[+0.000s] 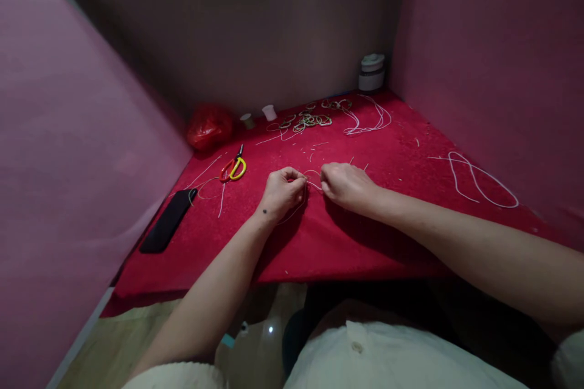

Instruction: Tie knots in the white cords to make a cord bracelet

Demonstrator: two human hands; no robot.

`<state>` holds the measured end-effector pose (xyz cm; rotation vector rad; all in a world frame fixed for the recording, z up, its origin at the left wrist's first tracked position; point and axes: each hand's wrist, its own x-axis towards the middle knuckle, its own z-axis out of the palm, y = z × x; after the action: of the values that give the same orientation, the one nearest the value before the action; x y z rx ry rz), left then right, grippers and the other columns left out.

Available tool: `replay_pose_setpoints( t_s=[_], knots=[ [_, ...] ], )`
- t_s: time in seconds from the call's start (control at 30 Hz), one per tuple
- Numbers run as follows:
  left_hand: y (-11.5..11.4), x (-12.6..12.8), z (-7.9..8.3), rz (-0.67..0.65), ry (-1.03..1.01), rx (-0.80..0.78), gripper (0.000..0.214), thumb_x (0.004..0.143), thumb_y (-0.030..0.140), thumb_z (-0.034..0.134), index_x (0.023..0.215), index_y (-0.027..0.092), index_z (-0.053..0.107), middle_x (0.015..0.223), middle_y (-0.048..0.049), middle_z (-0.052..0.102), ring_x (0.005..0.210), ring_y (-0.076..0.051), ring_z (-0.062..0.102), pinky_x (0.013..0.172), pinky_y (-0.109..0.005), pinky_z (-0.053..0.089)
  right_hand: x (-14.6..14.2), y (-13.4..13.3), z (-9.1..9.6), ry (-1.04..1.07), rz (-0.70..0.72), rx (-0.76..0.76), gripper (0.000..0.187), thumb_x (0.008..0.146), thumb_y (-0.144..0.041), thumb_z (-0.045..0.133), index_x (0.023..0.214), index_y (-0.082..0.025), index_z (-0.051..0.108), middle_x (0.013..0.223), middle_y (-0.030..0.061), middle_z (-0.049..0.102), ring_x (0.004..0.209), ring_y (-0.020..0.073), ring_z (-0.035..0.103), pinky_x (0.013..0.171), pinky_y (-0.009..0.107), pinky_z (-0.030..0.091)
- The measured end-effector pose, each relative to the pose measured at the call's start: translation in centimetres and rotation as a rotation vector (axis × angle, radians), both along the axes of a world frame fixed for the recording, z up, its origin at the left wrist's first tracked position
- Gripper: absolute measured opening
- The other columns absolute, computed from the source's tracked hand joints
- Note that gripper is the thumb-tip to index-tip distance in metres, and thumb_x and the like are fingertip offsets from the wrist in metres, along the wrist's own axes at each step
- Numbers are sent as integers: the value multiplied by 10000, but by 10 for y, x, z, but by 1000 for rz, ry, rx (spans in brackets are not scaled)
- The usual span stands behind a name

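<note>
Close together over the middle of the red cloth, my two hands work on thin pale cord [314,185]. My left hand [285,189] has its thumb and forefinger pinched on the cord, and a loose strand hangs below it. Fingers curled in, my right hand [345,183] is closed on the same cord a short gap away. Its fingertips are partly hidden from view. Short cord snippets [311,157] lie scattered just beyond the hands. Further back rests a heap of braided cord loops [310,123].
Scissors [233,168] with red and yellow handles and a black phone [168,220] lie at left on the red cloth [219,261]. Behind them sit a red plastic bag [208,126] and two spools [269,112]. White cord [488,181] lies at right; a lidded jar [371,73] stands in back.
</note>
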<state>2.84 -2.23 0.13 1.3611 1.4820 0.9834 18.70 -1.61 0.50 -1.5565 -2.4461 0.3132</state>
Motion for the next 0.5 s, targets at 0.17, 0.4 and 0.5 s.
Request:
replay_pose_setpoints(
  t_s=[0.17,0.4,0.5],
  knots=[
    [3,0,0,9,-6,-44,161,740,126,590,618,164,492,371,81,429,299,-36,335,334,-159,219,21,14,17,32,-193,160,295,895,-183,374,1063,-131,610,1032,164,642,848,246,603,656,327,388],
    [6,-2,-3,-41,-10,-38,181,773,155,587,630,171,477,358,76,436,288,-40,331,331,-167,197,6,-4,4,-26,183,71,236,845,-218,463,975,-161,651,988,130,623,772,222,601,619,317,381],
    [7,-3,-4,-62,-9,-8,182,774,177,600,642,172,475,355,84,425,291,-36,318,337,-168,189,-2,-5,-7,-168,136,63,305,868,-161,375,1029,-128,631,998,180,613,798,264,622,618,348,387]
  ],
)
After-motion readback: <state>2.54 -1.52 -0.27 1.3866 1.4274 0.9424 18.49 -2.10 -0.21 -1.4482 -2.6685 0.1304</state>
